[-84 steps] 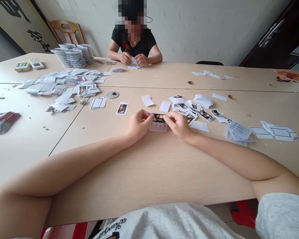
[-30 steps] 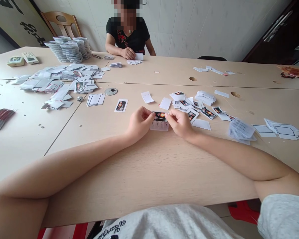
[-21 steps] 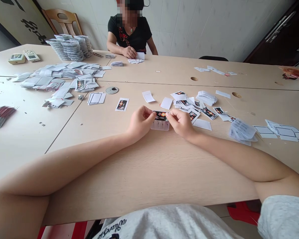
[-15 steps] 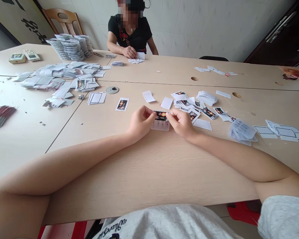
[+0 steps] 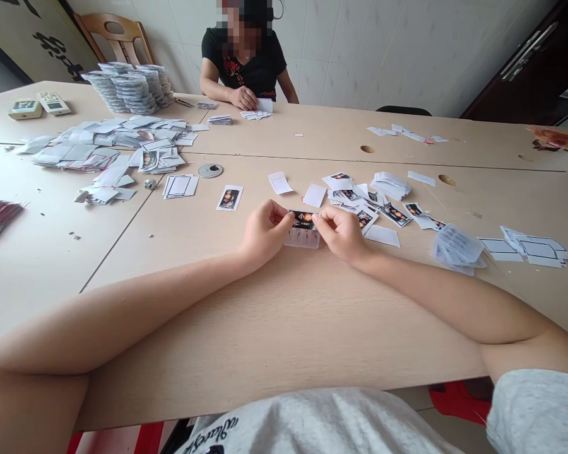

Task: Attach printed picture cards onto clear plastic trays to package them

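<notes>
A small clear plastic packet with a black printed card top stands on the light wooden table between my hands. My left hand pinches its left end with curled fingers. My right hand pinches its right end the same way. Loose printed cards lie scattered just beyond my right hand. A single printed card lies beyond my left hand.
A person in a black shirt sits across the table with a hand on small papers. Stacks of packets and a spread of white cards lie far left. Clear sleeves and cards lie at right.
My hands stay pinched on the packet, with only small finger shifts. The person opposite has lowered one arm below the table edge. The view has drifted slightly.
</notes>
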`<state>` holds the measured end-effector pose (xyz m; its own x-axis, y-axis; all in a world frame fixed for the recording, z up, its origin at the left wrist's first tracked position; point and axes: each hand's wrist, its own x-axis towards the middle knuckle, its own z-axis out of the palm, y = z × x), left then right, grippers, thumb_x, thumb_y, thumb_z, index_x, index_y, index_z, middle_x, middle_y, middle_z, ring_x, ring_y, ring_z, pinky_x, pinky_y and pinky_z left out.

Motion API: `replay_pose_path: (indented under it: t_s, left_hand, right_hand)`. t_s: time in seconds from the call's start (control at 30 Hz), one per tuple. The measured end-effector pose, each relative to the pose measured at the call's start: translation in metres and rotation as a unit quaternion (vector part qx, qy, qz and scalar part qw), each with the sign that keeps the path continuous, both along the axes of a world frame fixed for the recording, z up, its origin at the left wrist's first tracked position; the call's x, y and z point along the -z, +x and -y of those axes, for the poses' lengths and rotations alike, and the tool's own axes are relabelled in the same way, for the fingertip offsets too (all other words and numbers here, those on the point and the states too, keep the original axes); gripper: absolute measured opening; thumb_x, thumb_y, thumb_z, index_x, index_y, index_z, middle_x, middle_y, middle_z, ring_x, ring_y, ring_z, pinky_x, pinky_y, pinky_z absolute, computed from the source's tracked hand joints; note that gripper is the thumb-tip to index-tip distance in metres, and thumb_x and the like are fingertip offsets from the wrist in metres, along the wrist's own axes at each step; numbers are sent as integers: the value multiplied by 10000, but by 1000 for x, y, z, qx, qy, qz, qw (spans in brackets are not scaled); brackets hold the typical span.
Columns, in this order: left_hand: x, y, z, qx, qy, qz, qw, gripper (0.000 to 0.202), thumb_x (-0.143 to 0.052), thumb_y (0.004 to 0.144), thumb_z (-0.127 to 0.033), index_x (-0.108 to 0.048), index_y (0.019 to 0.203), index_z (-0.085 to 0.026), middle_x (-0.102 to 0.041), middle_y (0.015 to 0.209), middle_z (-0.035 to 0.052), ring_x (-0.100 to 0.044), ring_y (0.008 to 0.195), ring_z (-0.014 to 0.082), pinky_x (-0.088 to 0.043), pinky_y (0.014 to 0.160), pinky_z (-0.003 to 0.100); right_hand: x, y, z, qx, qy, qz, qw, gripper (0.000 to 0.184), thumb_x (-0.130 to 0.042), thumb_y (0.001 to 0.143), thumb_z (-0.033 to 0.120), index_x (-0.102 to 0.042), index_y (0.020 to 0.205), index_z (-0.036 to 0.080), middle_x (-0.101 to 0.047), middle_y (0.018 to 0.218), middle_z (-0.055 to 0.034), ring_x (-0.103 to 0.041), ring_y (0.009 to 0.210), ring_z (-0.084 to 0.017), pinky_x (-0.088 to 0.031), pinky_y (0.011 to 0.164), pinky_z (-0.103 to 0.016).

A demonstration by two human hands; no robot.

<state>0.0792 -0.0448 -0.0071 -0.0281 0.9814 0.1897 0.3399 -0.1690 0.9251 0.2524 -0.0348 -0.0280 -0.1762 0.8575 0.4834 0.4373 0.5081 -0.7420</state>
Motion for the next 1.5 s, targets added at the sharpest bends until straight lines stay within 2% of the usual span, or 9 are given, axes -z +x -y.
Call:
replay_pose_path:
  t_s: [0.83,1.5]
  left_hand:
    - [-1,2,1,-4,-7,14,1000,167,-606,748,-287,-502,703,-165,-579,667,12,-507,602,105,-374,557,241]
    - [-1,4,3,1,16,2,1000,147,-580,770,-249,-479,698,-170,-546,655,-2,-487,597,97,-380,567,247]
  right_hand:
    - [2,0,-1,8,9,9,1000,344,-510,867,297,-386,577,158,-395,529,19,-344,512,-79,-269,500,-233]
    - [-3,-2,0,11,36,7,999,397,-524,838,273,-302,527,166,-314,470,39,-278,467,-62,-215,468,-233]
